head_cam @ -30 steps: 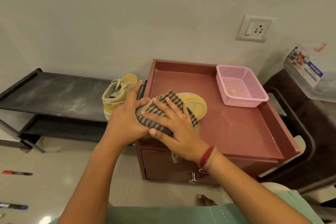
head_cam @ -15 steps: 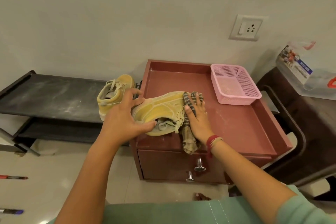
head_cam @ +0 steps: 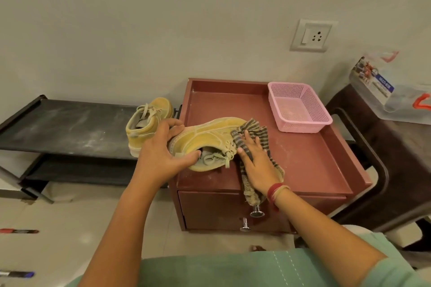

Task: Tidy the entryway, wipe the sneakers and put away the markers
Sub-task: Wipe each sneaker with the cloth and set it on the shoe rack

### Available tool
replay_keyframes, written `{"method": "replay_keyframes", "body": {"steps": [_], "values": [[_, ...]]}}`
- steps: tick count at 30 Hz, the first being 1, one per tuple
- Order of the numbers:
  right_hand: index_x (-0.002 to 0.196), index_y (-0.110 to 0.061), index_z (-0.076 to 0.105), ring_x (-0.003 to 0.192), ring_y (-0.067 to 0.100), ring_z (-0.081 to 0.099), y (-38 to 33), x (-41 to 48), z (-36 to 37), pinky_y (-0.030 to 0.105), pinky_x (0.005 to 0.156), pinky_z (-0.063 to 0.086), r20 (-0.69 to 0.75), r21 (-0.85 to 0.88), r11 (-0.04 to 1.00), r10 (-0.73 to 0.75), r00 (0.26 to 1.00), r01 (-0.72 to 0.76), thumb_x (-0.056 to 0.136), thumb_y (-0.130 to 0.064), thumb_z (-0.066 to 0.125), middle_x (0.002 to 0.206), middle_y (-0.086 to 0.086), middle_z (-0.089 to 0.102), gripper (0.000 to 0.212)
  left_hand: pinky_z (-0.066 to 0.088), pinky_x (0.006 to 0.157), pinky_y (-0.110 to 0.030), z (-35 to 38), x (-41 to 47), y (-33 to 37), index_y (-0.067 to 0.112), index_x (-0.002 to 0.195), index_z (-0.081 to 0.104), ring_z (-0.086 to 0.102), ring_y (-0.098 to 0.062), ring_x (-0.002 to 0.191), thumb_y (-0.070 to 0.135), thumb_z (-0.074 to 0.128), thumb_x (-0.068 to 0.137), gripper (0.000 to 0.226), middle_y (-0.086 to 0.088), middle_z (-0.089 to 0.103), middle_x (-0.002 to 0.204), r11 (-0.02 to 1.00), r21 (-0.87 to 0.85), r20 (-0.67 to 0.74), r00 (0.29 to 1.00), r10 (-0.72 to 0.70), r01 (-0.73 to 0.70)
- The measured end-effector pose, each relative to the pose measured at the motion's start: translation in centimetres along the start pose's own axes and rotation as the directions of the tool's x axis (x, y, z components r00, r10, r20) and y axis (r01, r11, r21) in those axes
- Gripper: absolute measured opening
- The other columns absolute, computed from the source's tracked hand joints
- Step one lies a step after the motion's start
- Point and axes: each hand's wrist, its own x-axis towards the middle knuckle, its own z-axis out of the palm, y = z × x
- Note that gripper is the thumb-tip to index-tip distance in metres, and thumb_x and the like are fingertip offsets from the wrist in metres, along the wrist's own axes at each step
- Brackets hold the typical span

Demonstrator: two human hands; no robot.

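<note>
A yellow sneaker lies on its side on the red-brown cabinet top. My left hand grips its heel, thumb at the shoe's opening. My right hand lies flat with straight fingers on a striped grey cloth, pressing it against the sneaker's toe end; the cloth's tail hangs over the cabinet front. The second yellow sneaker stands upright on the black shoe rack. A red marker and a blue marker lie on the floor at far left.
A pink mesh basket sits at the cabinet's back right. The cabinet has two metal drawer knobs. A dark stool with a clear plastic box stands at right. A wall socket is above.
The cloth went from covering the sneaker's heel end under both hands to the toe end under my right hand. My left hand now grips the uncovered heel.
</note>
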Motion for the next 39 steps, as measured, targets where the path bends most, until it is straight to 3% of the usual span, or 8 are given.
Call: {"method": "replay_keyframes", "body": {"steps": [3, 5, 9, 15, 20, 27, 34, 39], "values": [[0.145, -0.027, 0.027, 0.140, 0.019, 0.026, 0.7, 0.2, -1.0, 0.037, 0.114, 0.022, -0.217, 0.143, 0.970, 0.223, 0.950, -0.195, 0.098, -0.041, 0.035, 0.154, -0.002, 0.025, 0.049, 0.042, 0.083, -0.016, 0.0, 0.1, 0.0, 0.036, 0.114, 0.047, 0.054, 0.003, 0.109, 0.038, 0.084, 0.063, 0.063, 0.017, 0.060, 0.117, 1.000, -0.018, -0.003, 1.000, -0.010, 0.010], [0.143, -0.028, 0.030, 0.140, 0.015, 0.025, 0.2, 0.0, -1.4, 0.033, 0.115, 0.022, -0.334, 0.276, 0.959, 0.160, 0.929, -0.065, 0.099, -0.033, 0.037, 0.153, -0.002, 0.026, 0.045, 0.045, 0.084, -0.018, -0.1, 0.2, 0.0, 0.035, 0.110, 0.050, 0.055, 0.005, 0.105, 0.042, 0.081, 0.060, 0.059, 0.021, 0.060, 0.111, 1.000, -0.018, 0.005, 1.000, -0.006, 0.006], [0.134, -0.050, 0.023, 0.142, 0.006, 0.001, -0.4, -0.3, -0.5, 0.032, 0.114, 0.009, 0.012, 0.121, 0.988, -0.094, 0.996, 0.092, 0.097, -0.038, 0.038, 0.150, -0.021, 0.009, 0.041, 0.044, 0.084, -0.018, -0.1, 0.1, -0.1, 0.035, 0.111, 0.052, 0.055, 0.006, 0.105, 0.044, 0.078, 0.059, 0.059, 0.021, 0.060, 0.112, 1.000, -0.019, 0.028, 1.000, -0.009, 0.010], [0.140, -0.018, 0.039, 0.135, 0.025, 0.036, -0.3, 1.9, -2.7, 0.044, 0.113, 0.028, -0.255, 0.398, 0.887, 0.354, 0.900, -0.236, 0.095, -0.046, 0.040, 0.148, 0.009, 0.037, 0.053, 0.040, 0.075, -0.018, 0.1, -0.3, 0.2, 0.029, 0.125, 0.043, 0.050, -0.002, 0.097, 0.037, 0.085, 0.063, 0.076, 0.016, 0.049, 0.111, 0.994, 0.048, -0.007, 0.995, -0.102, 0.102], [0.132, -0.018, 0.050, 0.126, 0.022, 0.047, -7.5, -0.3, -3.6, 0.042, 0.105, 0.039, -0.269, 0.446, 0.887, 0.002, 0.963, 0.123, 0.093, -0.047, 0.044, 0.132, 0.007, 0.055, 0.049, 0.040, 0.070, -0.019, 0.4, -1.3, 0.5, 0.028, 0.135, 0.031, 0.050, -0.003, 0.087, 0.040, 0.086, 0.060, 0.094, 0.015, 0.047, 0.102, 0.984, 0.053, -0.041, 0.985, -0.169, 0.171], [0.130, -0.047, 0.045, 0.143, 0.005, 0.003, -11.1, -2.2, 0.7, 0.049, 0.113, -0.011, 0.102, -0.077, 0.880, -0.461, 0.881, 0.469, 0.088, -0.062, 0.027, 0.150, -0.021, 0.025, 0.047, 0.054, 0.082, -0.042, 0.3, -1.2, 0.9, 0.036, 0.138, 0.021, 0.063, -0.019, 0.096, 0.051, 0.069, 0.060, 0.094, 0.009, 0.061, 0.106, 0.992, 0.122, -0.036, 0.999, -0.010, 0.015], [0.122, -0.069, 0.014, 0.140, 0.001, -0.014, -4.4, 1.0, 0.1, 0.049, 0.114, -0.003, 0.001, 0.121, 0.985, -0.121, 0.993, 0.120, 0.081, -0.072, 0.021, 0.148, -0.034, -0.004, 0.042, 0.054, 0.077, -0.042, 0.3, -0.7, 0.3, 0.037, 0.124, 0.041, 0.056, -0.017, 0.098, 0.059, 0.071, 0.045, 0.087, 0.014, 0.056, 0.103, 0.978, 0.209, -0.006, 1.000, -0.025, 0.025], [0.147, -0.035, -0.002, 0.144, 0.014, -0.009, 0.4, 3.2, -0.6, 0.048, 0.117, 0.001, -0.023, 0.232, 0.961, 0.159, 0.987, -0.149, 0.094, -0.050, 0.033, 0.157, -0.002, -0.008, 0.065, 0.052, 0.078, -0.035, 0.7, -0.4, 0.8, 0.034, 0.123, 0.048, 0.057, -0.013, 0.096, 0.061, 0.070, 0.048, 0.082, 0.013, 0.060, 0.102, 0.978, 0.191, -0.069, 0.995, -0.076, 0.088]]}}
